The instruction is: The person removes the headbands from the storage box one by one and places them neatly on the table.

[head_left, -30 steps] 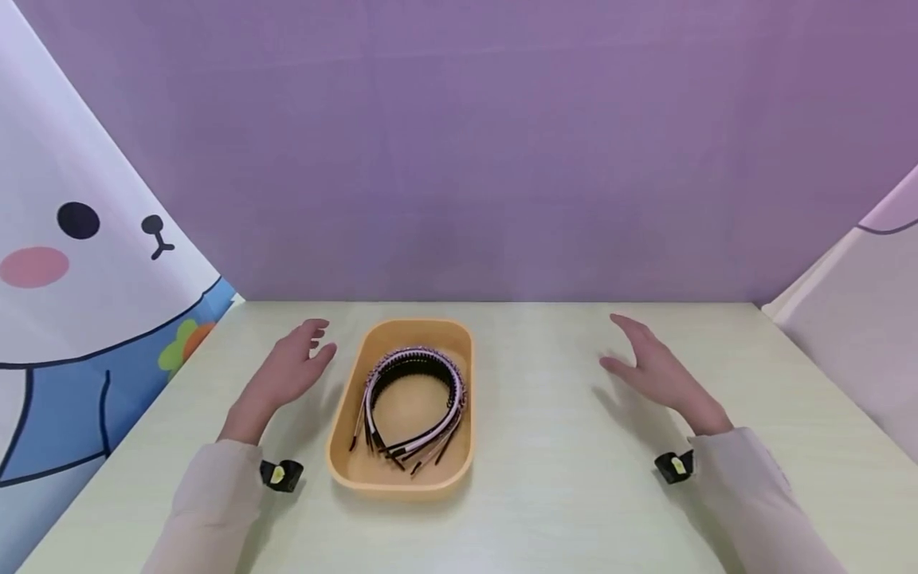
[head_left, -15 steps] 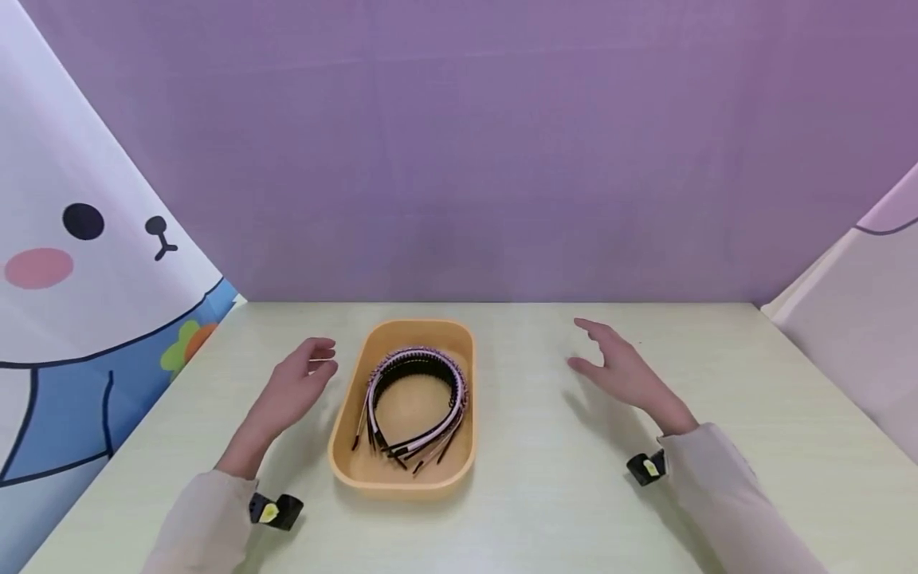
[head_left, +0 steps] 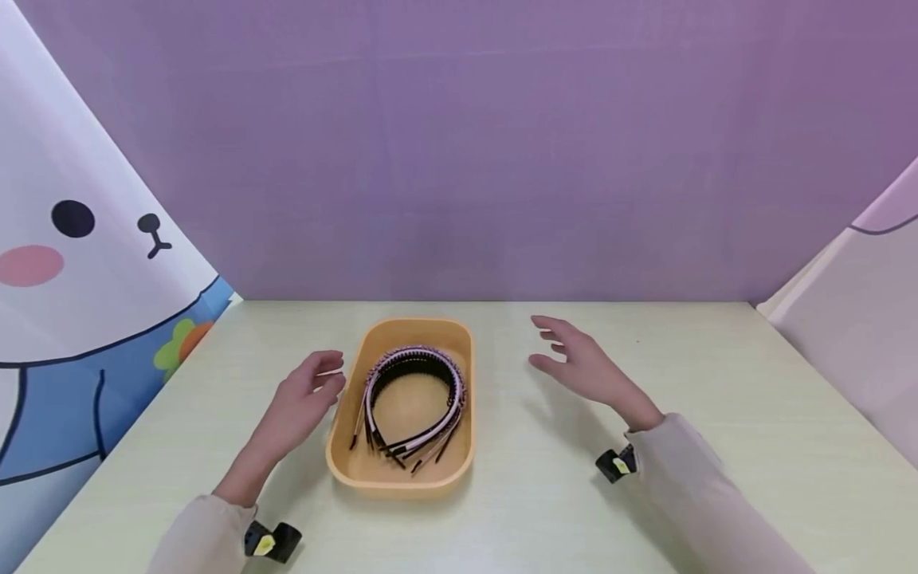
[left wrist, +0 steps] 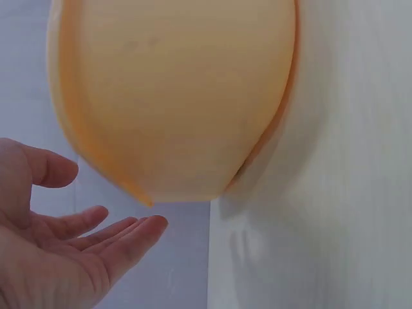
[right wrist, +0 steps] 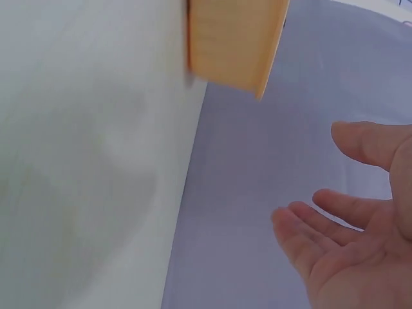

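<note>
Q. Condition of the hands?

A. Neither bears a load. My left hand (head_left: 297,402) has its fingers loosely bent, nothing between them. My right hand (head_left: 588,367) is likewise relaxed, with thumb and fingers spread apart and only air in the gap.

Q. Location of the goods?

A. One nested bundle of slim, curved hairbands (head_left: 414,363) – black toothed ones, a smooth pale one, some with a mottled purple covering – lies inside a shallow, pale-orange tray (head_left: 402,486) with rounded corners. The arch points to the far end, the tips to the near end. The exact count cannot be certified; they overlap too closely.

Q. Position of each hand against the tray?

A. My left hand is just beside its left long side, fingertips near the rim. Contact at the thumb I cannot confirm from the left wrist view. My right hand is over the pale, faintly grained tabletop (head_left: 531,494), to the right of the tray and clearly apart from it.

Q. Progress?

A. In my judgement, at the very start. Every hairband I can see is within the tray, none is separated from the bundle, and none lies on the tabletop. No handling result is on show – I would record all of it as outstanding.
</note>
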Action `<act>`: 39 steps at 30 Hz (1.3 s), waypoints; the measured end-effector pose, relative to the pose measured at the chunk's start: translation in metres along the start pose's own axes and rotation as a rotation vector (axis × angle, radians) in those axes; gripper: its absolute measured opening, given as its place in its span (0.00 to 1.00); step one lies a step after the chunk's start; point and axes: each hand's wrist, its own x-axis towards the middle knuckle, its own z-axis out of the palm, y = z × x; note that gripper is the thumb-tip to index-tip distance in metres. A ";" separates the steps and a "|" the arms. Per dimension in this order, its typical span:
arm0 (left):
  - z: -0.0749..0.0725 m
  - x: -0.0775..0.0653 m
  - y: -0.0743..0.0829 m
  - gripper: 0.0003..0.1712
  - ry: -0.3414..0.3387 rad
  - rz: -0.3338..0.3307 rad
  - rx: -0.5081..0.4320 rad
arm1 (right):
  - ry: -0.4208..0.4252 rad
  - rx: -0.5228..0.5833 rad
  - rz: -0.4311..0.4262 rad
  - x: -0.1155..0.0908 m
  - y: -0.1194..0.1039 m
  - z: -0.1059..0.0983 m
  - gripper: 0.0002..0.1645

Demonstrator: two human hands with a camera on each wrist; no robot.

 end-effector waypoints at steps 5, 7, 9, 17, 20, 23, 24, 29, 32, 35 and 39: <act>0.006 -0.005 0.003 0.26 -0.010 0.002 -0.005 | -0.016 0.057 -0.007 0.008 -0.012 0.010 0.36; 0.007 -0.006 0.004 0.27 -0.017 -0.003 -0.010 | -0.020 0.078 -0.010 0.010 -0.016 0.013 0.36; 0.008 -0.008 0.005 0.27 -0.024 -0.010 -0.023 | -0.028 0.100 -0.012 0.012 -0.020 0.016 0.36; 0.008 -0.014 0.002 0.29 -0.036 -0.047 -0.045 | -0.063 0.147 -0.007 0.023 -0.033 0.034 0.35; 0.007 -0.016 0.000 0.28 -0.032 -0.051 -0.044 | -0.069 0.165 -0.016 0.028 -0.040 0.043 0.33; 0.006 -0.018 -0.001 0.28 -0.026 -0.054 -0.036 | -0.085 0.186 -0.039 0.035 -0.048 0.051 0.32; 0.006 -0.019 -0.001 0.28 -0.026 -0.057 -0.038 | -0.090 0.193 -0.046 0.037 -0.051 0.054 0.32; 0.008 -0.018 -0.001 0.29 -0.026 -0.073 -0.035 | -0.110 0.200 -0.047 0.047 -0.059 0.063 0.33; 0.010 -0.017 -0.002 0.28 -0.014 -0.098 -0.034 | -0.124 0.158 -0.063 0.050 -0.059 0.066 0.32; 0.014 -0.016 -0.002 0.27 0.008 -0.115 -0.044 | -0.123 0.099 -0.095 0.052 -0.057 0.067 0.31; 0.019 -0.016 -0.001 0.26 0.047 -0.126 -0.055 | -0.116 0.034 -0.113 0.057 -0.055 0.069 0.29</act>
